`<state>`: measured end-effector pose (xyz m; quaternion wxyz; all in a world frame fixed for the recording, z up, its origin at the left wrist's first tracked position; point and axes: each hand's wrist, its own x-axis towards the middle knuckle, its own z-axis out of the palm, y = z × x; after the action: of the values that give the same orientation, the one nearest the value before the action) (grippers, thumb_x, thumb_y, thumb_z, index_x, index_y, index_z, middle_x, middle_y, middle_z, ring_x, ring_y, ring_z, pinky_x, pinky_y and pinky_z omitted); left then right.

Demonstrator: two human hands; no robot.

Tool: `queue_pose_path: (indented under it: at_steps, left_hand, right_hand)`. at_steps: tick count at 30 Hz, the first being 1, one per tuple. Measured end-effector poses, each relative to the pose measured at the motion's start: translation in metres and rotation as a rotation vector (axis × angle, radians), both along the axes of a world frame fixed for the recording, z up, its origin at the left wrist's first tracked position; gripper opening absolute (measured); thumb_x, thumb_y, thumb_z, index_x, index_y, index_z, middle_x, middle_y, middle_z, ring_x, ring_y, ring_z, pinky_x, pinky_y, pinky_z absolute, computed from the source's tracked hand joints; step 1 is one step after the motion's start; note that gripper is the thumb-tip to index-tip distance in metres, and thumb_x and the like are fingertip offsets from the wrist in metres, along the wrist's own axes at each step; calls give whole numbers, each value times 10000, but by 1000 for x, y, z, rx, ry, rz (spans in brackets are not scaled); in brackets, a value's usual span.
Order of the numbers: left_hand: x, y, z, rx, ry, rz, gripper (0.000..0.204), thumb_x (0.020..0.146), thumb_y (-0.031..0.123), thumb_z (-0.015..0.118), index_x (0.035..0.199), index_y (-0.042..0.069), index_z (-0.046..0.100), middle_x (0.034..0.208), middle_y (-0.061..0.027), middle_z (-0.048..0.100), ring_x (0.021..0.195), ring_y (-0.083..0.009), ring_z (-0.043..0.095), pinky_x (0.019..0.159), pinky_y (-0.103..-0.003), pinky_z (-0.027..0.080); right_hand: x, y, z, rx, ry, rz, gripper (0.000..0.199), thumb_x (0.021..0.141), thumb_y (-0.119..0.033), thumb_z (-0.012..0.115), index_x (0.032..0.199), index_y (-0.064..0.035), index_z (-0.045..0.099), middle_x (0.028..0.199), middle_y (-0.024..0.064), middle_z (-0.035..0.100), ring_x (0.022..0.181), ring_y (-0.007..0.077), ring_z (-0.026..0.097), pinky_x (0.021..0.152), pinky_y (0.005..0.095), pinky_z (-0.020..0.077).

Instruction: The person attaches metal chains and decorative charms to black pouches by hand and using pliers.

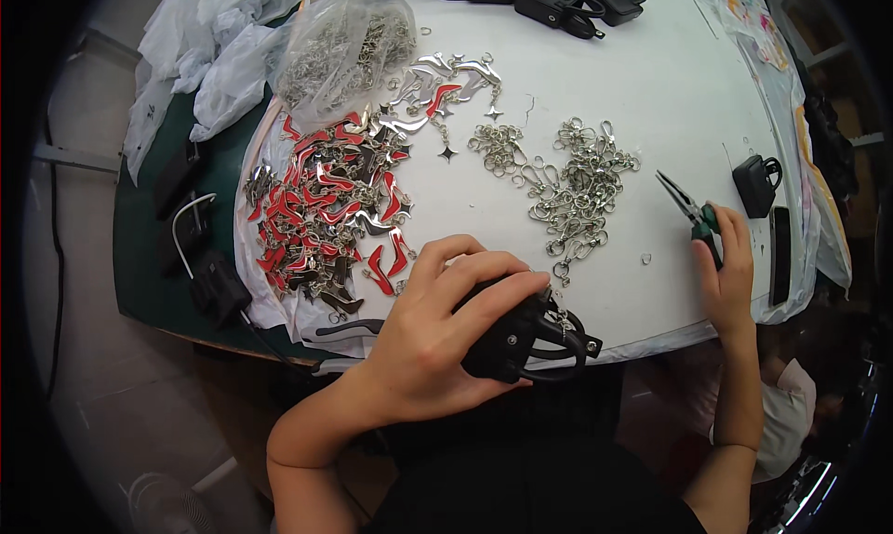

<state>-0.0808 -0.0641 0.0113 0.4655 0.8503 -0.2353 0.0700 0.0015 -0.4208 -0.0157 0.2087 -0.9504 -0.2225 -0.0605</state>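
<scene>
Your left hand [433, 334] is wrapped over a small black bag [507, 343], thumb below and fingers across its top, at the near edge of the desk [465, 222]. The bag's handles point right, and a short silver chain [562, 318] shows beside them. The handle loop reaches over the line of the near edge; you cannot tell whether the bag rests on the surface. Your right hand [728, 266] is well apart from it, to the right, closed around the green and black grips of the pliers [702, 225], whose tips point far and left.

Between your hands, bare white surface carries one loose ring [646, 259]. Just beyond the bag lies a heap of silver clasps [579, 194]; another bare stretch separates it from the red shoe charms [326, 204] on the left. Farther left, a clear plastic bag [344, 55] of metal rings stands beyond the charms. On your right, a second black bag [755, 188] and a flat black slab [779, 255] sit near the right edge. More black bags [553, 2] line the far edge.
</scene>
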Motion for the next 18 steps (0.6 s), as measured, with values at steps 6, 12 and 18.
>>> queue_pose_path:
  at_steps: [6,12,18]
  left_hand:
    - [-9,-4,9,39,-2,92,825,509,153,895,1271,44,601,1174,-94,595,1010,-342,533,869,-439,471]
    - [-26,-2,21,-31,80,51,749,567,211,901,1243,48,620,1141,-92,616,989,-331,542,865,-426,476]
    - [-61,36,31,0,216,145,654,551,256,914,1127,42,688,1106,-97,640,1024,-324,556,884,-420,474]
  right_hand:
    - [-10,57,33,19,-174,302,469,806,-155,757,1247,-44,638,1262,123,619,1114,299,602,987,492,416]
    - [-17,131,40,509,-120,875,302,702,-148,766,990,-64,734,989,37,694,895,210,647,777,371,504]
    - [-25,169,39,586,5,929,309,721,-161,775,994,-38,700,934,36,655,851,221,614,752,364,487]
